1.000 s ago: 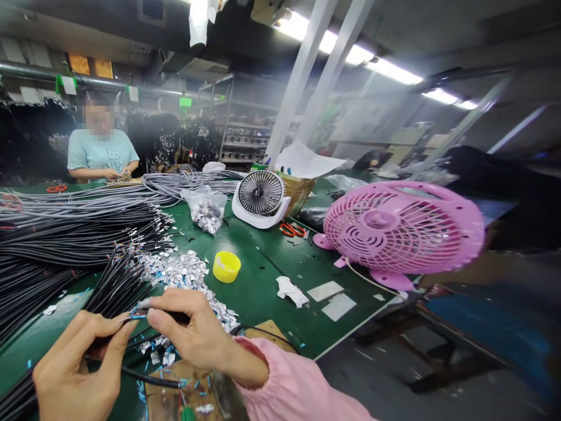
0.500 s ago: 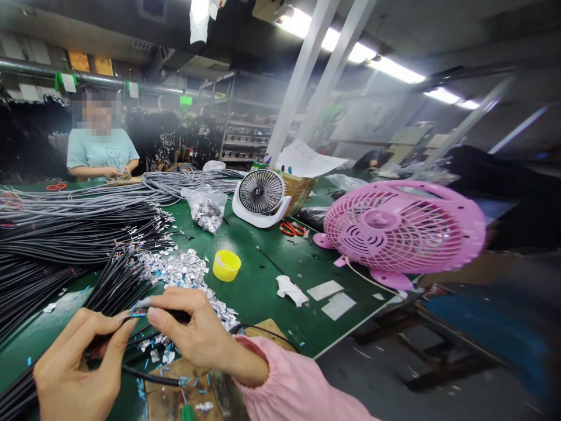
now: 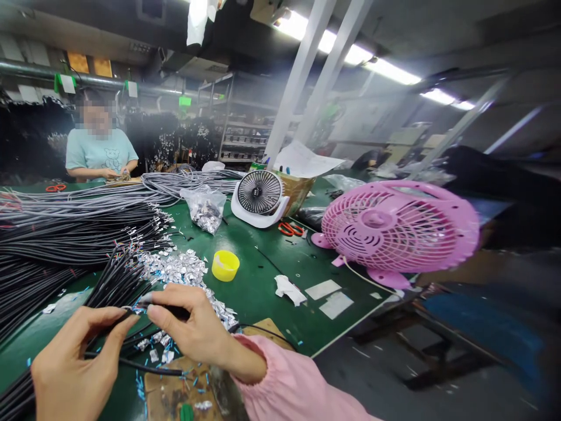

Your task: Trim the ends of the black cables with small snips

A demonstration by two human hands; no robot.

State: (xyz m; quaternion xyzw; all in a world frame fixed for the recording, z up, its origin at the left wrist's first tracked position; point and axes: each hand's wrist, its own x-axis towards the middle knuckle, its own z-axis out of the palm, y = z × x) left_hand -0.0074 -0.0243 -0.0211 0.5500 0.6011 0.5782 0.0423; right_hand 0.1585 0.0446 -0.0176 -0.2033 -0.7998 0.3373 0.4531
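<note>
My left hand is closed in a pinch on a black cable near its stripped end. Thin blue and reddish wires stick out there, between the two hands. My right hand has thumb and forefinger closed at these wires. A dark object shows under its fingers; its kind is hidden. Below, another black cable reaches over a worn wooden board strewn with blue scraps. On the board is a green object. Silver foil scraps are heaped just beyond my hands.
Black cables and grey cables fill the left side. Around the green table are a yellow ring-shaped container, orange scissors, a white fan and a pink fan. A co-worker sits across.
Both hands stay close together at the wire ends, with small finger shifts. The left fingertips have drawn slightly back along the cable. The view has shifted a little.
</note>
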